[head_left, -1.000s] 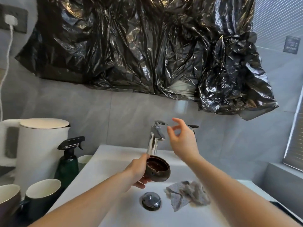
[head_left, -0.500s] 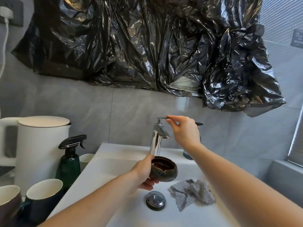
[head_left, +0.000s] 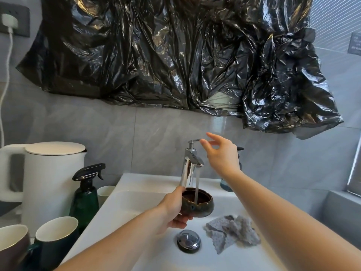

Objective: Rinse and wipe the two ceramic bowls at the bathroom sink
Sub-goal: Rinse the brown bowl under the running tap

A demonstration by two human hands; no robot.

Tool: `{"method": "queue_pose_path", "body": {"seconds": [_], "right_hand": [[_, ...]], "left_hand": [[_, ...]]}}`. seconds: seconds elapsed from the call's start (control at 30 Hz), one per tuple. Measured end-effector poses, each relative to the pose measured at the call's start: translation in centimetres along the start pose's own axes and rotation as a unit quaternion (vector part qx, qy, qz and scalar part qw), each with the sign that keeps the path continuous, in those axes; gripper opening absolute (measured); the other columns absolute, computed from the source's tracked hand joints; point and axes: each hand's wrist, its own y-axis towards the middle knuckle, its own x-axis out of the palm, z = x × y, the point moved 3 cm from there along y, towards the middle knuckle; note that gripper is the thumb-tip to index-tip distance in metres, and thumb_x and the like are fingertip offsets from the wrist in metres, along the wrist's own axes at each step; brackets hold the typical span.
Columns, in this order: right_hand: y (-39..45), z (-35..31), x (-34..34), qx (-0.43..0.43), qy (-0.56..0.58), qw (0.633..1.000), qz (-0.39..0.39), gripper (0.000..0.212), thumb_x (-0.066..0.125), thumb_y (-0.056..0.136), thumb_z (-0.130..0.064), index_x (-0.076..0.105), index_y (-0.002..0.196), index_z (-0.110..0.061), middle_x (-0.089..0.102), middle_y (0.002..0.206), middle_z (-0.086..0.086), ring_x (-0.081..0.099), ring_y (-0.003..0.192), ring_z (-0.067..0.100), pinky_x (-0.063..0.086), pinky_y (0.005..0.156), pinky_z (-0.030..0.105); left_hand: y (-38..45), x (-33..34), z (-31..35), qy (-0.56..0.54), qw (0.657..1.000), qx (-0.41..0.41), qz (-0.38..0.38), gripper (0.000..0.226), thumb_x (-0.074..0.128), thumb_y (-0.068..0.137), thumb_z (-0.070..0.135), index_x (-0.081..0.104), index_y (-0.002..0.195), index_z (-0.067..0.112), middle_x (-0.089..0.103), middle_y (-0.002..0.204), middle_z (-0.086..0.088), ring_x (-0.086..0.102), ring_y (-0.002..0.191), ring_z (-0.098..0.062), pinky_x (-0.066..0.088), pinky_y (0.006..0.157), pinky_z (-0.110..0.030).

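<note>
My left hand (head_left: pixel 173 208) grips a small dark brown ceramic bowl (head_left: pixel 203 207) by its left rim, thumb on the edge and fingers underneath. It holds the bowl upright over the white sink (head_left: pixel 136 202), under the chrome faucet (head_left: pixel 190 163). A thin stream of water (head_left: pixel 197 184) runs from the spout into the bowl. My right hand (head_left: pixel 222 155) is up at the raised faucet lever, thumb tip at the lever's end and the other fingers loose and spread. A second bowl is not clearly in view.
A crumpled grey cloth (head_left: pixel 232 231) lies in the basin beside the chrome drain plug (head_left: pixel 188 239). On the left stand a white kettle (head_left: pixel 48 182), a green spray bottle (head_left: pixel 86 192) and two mugs (head_left: pixel 56 237). Black plastic sheeting (head_left: pixel 175 55) covers the wall above.
My right hand reached the faucet lever and lifted it, then loosened its fingers. Water now runs into the bowl, which my left hand keeps under the spout.
</note>
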Motion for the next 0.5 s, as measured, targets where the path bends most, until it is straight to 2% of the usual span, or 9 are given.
{"method": "queue_pose_path", "body": {"seconds": [0.1, 0.17, 0.23, 0.3, 0.37, 0.43, 0.5], "right_hand": [[-2.3, 2.2, -0.5, 0.033, 0.056, 0.997, 0.029, 0.041, 0.049, 0.094, -0.064, 0.07, 0.118, -0.039, 0.074, 0.097, -0.017, 0.073, 0.088, 0.013, 0.06, 0.086, 0.047], [-4.5, 4.1, -0.9, 0.064, 0.043, 0.997, 0.02, 0.028, 0.045, 0.1, -0.054, 0.067, 0.107, -0.039, 0.074, 0.093, -0.016, 0.072, 0.084, 0.015, 0.059, 0.086, 0.048], [-6.3, 6.4, -1.2, 0.091, -0.019, 0.996, -0.016, 0.022, 0.046, 0.103, -0.044, 0.067, 0.101, -0.034, 0.074, 0.092, -0.01, 0.07, 0.081, 0.017, 0.06, 0.082, 0.045], [-7.6, 8.4, -1.4, 0.117, -0.144, 0.975, -0.123, 0.021, 0.051, 0.099, -0.037, 0.07, 0.096, -0.029, 0.074, 0.092, -0.002, 0.069, 0.079, 0.019, 0.061, 0.076, 0.041], [-8.9, 9.6, -1.4, 0.137, -0.256, 0.913, -0.286, 0.019, 0.064, 0.088, -0.04, 0.073, 0.103, -0.033, 0.073, 0.104, -0.005, 0.069, 0.09, 0.016, 0.061, 0.083, 0.036], [-10.4, 10.2, -1.4, 0.175, -0.291, 0.852, -0.398, 0.046, 0.08, 0.069, -0.048, 0.071, 0.113, -0.036, 0.069, 0.114, -0.009, 0.068, 0.099, 0.016, 0.06, 0.089, 0.035], [-11.2, 10.5, -1.4, 0.18, -0.308, 0.829, -0.432, 0.064, 0.087, 0.056, -0.052, 0.072, 0.116, -0.039, 0.067, 0.113, -0.01, 0.069, 0.096, 0.018, 0.062, 0.086, 0.038]], "left_hand": [[-0.2, 0.0, 0.1, -0.006, 1.0, 0.0, 0.004, 0.052, 0.034, 0.106, 0.05, 0.07, 0.111, 0.013, 0.069, 0.066, -0.012, 0.055, 0.054, -0.019, 0.052, 0.058, -0.026], [-0.3, 0.0, 0.1, -0.005, 1.0, -0.001, 0.006, 0.051, 0.035, 0.105, 0.049, 0.071, 0.109, 0.013, 0.069, 0.066, -0.012, 0.056, 0.055, -0.019, 0.052, 0.059, -0.027], [-0.4, 0.2, 0.1, -0.007, 1.0, -0.003, 0.007, 0.053, 0.036, 0.104, 0.05, 0.072, 0.11, 0.011, 0.069, 0.064, -0.012, 0.056, 0.053, -0.019, 0.052, 0.058, -0.026], [-0.4, 0.2, 0.1, 0.0, 1.0, -0.001, 0.012, 0.054, 0.036, 0.104, 0.05, 0.072, 0.109, 0.01, 0.069, 0.062, -0.011, 0.056, 0.052, -0.019, 0.051, 0.058, -0.026], [-0.3, 0.1, 0.0, 0.017, 1.0, 0.001, 0.02, 0.055, 0.036, 0.104, 0.052, 0.072, 0.105, 0.01, 0.068, 0.061, -0.01, 0.056, 0.05, -0.018, 0.051, 0.058, -0.026], [-0.3, 0.0, 0.0, 0.033, 0.999, 0.004, 0.027, 0.056, 0.036, 0.103, 0.053, 0.073, 0.105, 0.01, 0.069, 0.062, -0.01, 0.056, 0.048, -0.017, 0.051, 0.058, -0.026], [-0.3, -0.1, 0.0, 0.039, 0.999, 0.008, 0.029, 0.056, 0.036, 0.102, 0.053, 0.073, 0.104, 0.011, 0.069, 0.063, -0.01, 0.055, 0.046, -0.016, 0.051, 0.057, -0.026]]}}
